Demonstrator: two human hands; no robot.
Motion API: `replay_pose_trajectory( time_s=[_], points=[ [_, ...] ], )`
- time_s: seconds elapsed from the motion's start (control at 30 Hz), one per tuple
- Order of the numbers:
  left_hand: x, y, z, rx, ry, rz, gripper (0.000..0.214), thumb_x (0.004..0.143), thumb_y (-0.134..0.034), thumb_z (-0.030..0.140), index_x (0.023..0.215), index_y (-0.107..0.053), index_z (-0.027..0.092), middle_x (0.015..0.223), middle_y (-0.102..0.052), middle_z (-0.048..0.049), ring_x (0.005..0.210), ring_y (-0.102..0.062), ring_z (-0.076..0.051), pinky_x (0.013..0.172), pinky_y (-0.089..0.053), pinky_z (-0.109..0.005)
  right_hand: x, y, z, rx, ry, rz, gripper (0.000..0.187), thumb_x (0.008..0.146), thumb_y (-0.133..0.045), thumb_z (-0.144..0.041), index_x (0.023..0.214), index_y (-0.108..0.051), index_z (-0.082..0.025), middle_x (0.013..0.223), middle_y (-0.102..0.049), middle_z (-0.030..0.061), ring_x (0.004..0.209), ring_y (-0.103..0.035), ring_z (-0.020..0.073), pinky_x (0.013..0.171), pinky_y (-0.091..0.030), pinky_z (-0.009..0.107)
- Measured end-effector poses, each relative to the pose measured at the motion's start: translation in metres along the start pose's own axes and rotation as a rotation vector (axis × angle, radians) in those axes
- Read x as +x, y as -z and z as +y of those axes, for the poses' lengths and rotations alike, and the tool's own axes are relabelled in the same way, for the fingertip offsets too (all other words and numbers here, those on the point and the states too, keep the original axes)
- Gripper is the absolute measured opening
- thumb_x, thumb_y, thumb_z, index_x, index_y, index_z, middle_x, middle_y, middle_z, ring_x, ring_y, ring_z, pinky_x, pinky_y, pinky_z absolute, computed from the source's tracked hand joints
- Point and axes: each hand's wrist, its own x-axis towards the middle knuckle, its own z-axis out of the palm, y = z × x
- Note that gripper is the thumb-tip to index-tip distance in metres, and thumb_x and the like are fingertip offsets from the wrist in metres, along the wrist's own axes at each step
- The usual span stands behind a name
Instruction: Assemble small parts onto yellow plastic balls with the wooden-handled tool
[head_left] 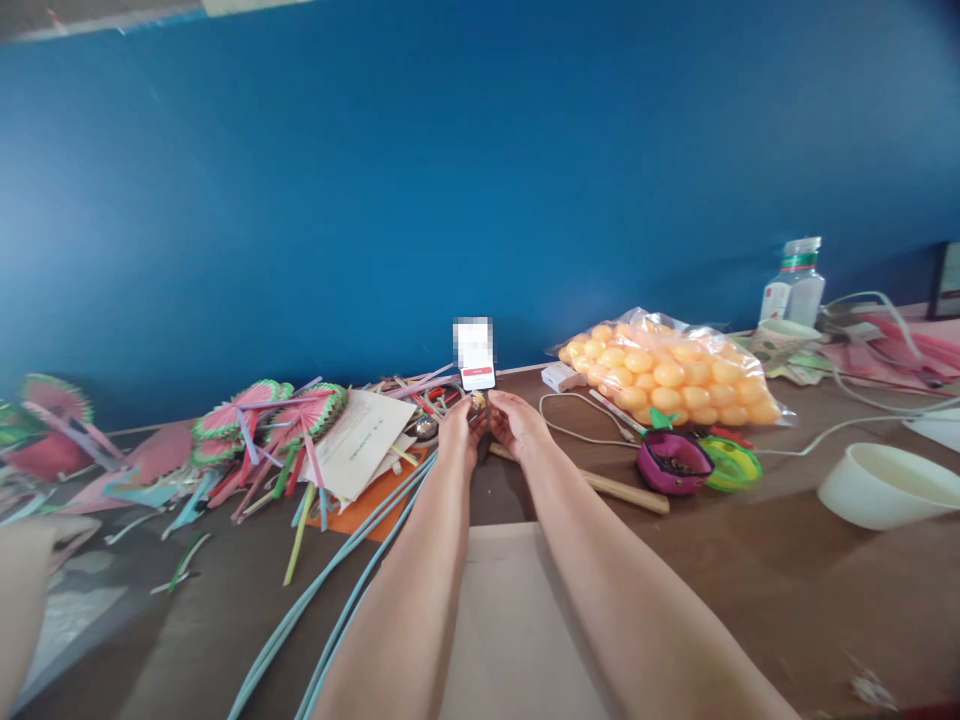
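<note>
Both my arms reach forward over a brown table [750, 590]. My left hand [457, 428] and my right hand [516, 420] meet at the far side, fingers curled toward each other around something small that I cannot make out. Just beyond them a phone [475, 354] stands upright against the blue wall, its screen lit with a red button. A wooden stick [607, 486] lies under my right wrist.
Pink and green paper fans [270, 408], a paper sheet [360, 440], coloured straws and long blue tubes [337, 590] clutter the left. To the right sit a bag of orange balls [667, 372], a purple container [673, 462], a white bowl [885, 484], a bottle [795, 285] and cables.
</note>
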Motion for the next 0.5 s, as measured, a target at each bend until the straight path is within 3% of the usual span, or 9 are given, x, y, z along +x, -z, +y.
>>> replay_pose_trajectory(
  time_s=[0.2, 0.5],
  points=[
    [0.0028, 0.0012, -0.0008, 0.016, -0.005, -0.014, 0.016, 0.079, -0.063, 0.02, 0.093, -0.064, 0.013, 0.078, -0.066, -0.0072, 0.059, -0.062, -0.013, 0.057, -0.049, -0.024, 0.0044, -0.0011, 0.0011, 0.036, -0.002, 0.009, 0.01, 0.078, -0.07, -0.017, 0.075, -0.06, -0.016, 0.055, -0.06, -0.0057, 0.042, -0.049, 0.0028, 0.042, -0.043, 0.012],
    [0.002, 0.0004, -0.0004, 0.007, -0.026, -0.019, 0.011, 0.079, -0.062, 0.018, 0.089, -0.063, 0.013, 0.073, -0.065, -0.0056, 0.058, -0.061, -0.012, 0.058, -0.048, -0.023, 0.0048, 0.0004, 0.0007, 0.044, -0.014, -0.085, 0.008, 0.077, -0.064, -0.009, 0.079, -0.062, -0.016, 0.058, -0.062, -0.0043, 0.046, -0.053, 0.0037, 0.046, -0.044, 0.012]
  ],
)
